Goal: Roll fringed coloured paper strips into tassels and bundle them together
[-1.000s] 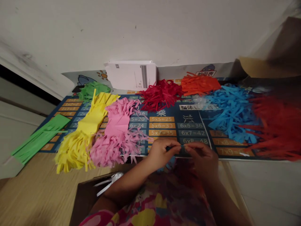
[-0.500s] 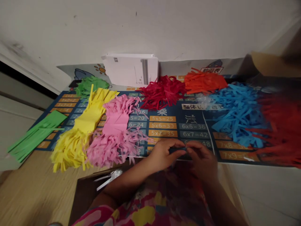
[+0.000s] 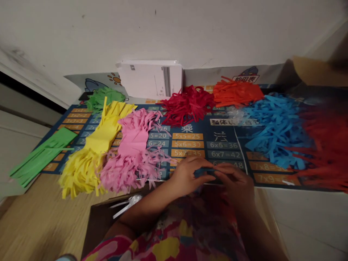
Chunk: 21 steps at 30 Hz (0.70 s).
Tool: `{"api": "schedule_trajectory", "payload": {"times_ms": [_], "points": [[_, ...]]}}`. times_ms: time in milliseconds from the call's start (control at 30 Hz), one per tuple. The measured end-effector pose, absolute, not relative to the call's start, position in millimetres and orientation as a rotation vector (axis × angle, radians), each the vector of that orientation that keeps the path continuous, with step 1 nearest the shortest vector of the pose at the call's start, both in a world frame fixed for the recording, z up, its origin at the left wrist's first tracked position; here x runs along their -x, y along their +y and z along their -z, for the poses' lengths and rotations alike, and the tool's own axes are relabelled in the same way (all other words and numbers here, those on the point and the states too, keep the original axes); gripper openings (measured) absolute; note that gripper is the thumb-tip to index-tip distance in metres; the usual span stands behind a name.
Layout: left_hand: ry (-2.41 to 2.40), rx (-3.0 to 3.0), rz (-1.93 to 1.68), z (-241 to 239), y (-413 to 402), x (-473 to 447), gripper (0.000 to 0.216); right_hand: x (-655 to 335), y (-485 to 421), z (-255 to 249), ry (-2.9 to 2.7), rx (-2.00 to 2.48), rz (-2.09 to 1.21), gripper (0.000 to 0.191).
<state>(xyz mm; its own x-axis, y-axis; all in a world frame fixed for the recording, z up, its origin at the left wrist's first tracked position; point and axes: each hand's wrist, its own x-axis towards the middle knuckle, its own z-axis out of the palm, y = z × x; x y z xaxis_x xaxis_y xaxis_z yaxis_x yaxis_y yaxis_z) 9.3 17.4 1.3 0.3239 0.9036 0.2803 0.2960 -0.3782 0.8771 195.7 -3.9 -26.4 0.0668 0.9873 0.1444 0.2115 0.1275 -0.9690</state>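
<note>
Over the near edge of a mat [image 3: 205, 130], the left hand [image 3: 186, 175] and right hand [image 3: 237, 185] had their fingertips close together; whether either pinched anything could not be told. Pink fringe [image 3: 133, 141] lay just left of the left hand, yellow fringe [image 3: 100, 136] farther left, crimson fringe [image 3: 189, 105] ahead, blue fringe [image 3: 274, 127] right of the right hand

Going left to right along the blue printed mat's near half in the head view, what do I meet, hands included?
Flat green slit-paper strip, fringed yellow paper bundle, fringed pink paper bundle, left hand, right hand, fringed blue paper bundle, blurred red paper fringe.
</note>
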Motion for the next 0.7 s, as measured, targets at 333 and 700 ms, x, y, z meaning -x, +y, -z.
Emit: {"api": "schedule_trajectory", "payload": {"times_ms": [333,700], "points": [[1.06,-1.901,-1.218,1,11,-9,0.011,-195,-18,21,-1.534,1.293,-0.609,0.012],[1.014,-2.053,-1.316,2,6,-12,0.012,-193,-25,18,-1.694,1.211,-0.376,0.015]]}}
